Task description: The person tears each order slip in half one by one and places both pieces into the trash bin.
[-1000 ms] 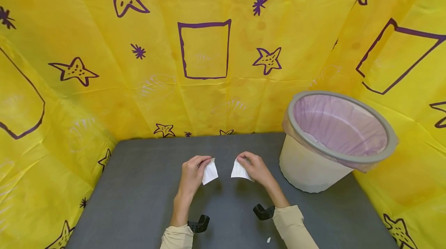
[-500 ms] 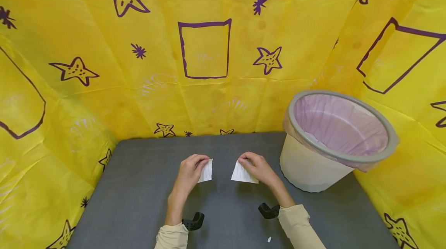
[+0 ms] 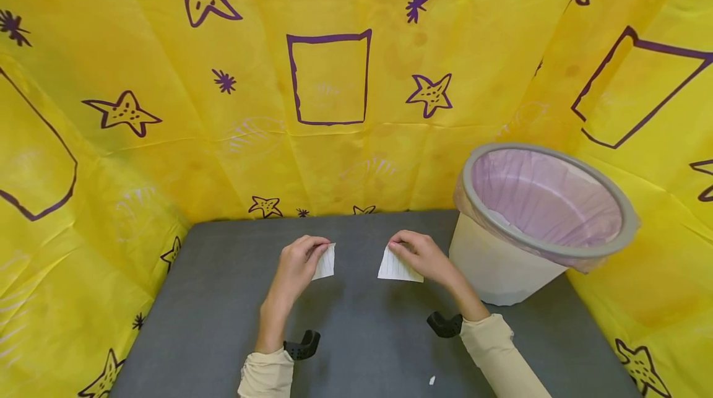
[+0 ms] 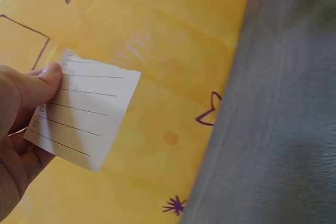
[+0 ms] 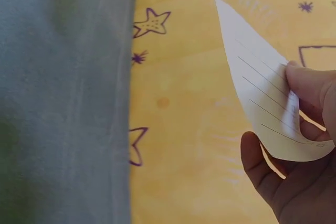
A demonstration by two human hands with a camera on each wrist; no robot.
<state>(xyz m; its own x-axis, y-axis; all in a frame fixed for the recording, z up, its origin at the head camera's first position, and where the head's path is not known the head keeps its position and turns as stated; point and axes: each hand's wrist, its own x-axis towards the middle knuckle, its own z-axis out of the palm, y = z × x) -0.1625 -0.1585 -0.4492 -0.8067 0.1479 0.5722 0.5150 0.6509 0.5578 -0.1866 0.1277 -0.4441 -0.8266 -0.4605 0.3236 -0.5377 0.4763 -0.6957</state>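
Note:
My left hand (image 3: 298,263) pinches a small piece of lined paper (image 4: 86,114) between thumb and fingers; the left wrist view shows its ragged edge and tiny checkboxes beside the lines. In my right hand (image 3: 426,257) is another lined piece of paper (image 5: 262,98), pinched at one side and curling near the palm. Both hands are raised over the grey table, apart from each other. A tiny white scrap (image 3: 431,380) lies on the table near the right sleeve.
A bin (image 3: 498,262) with a grey rim and a pinkish liner stands at the right on the grey table (image 3: 206,299). Something pale shows inside it. Yellow cloth (image 3: 328,163) with purple drawings hangs behind and at both sides.
Both hands have moved farther apart, the left one leftward and the right one rightward toward the bin, each with its piece of paper. The scrap has stayed on the table.

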